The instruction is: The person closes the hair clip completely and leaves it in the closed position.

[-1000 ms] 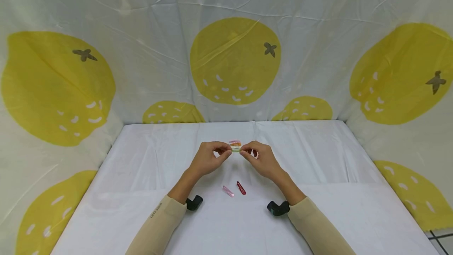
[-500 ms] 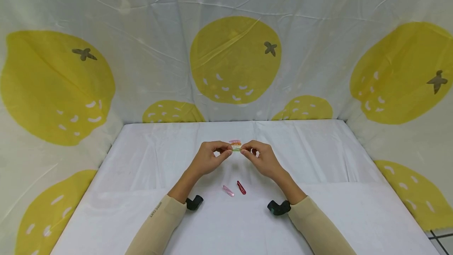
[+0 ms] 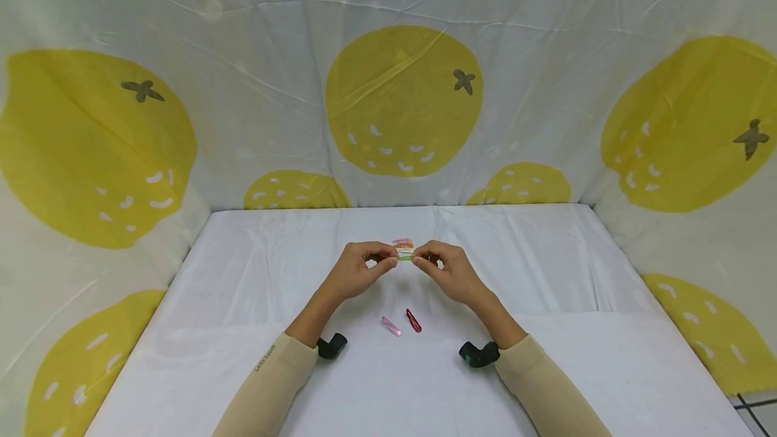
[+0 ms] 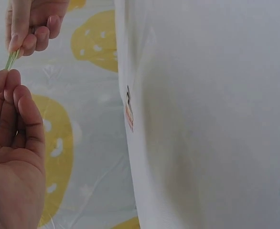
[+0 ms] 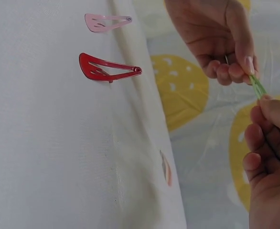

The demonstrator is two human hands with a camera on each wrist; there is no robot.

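Head cam: left hand (image 3: 362,268) and right hand (image 3: 449,272) pinch a green clip (image 3: 405,258) by its ends above the white table (image 3: 546,275), other clips (image 3: 403,245) peeking out between them. Left wrist: those are a sliver. Right wrist also catches a pink clip (image 5: 93,23) and red clip (image 5: 91,67) left wrist misses.

I wear a beige cloth left sleeve (image 3: 267,386) printed with small dark lettering (image 3: 265,358), a beige cloth right sleeve (image 3: 546,386) and angular black wrist cameras (image 3: 479,355).
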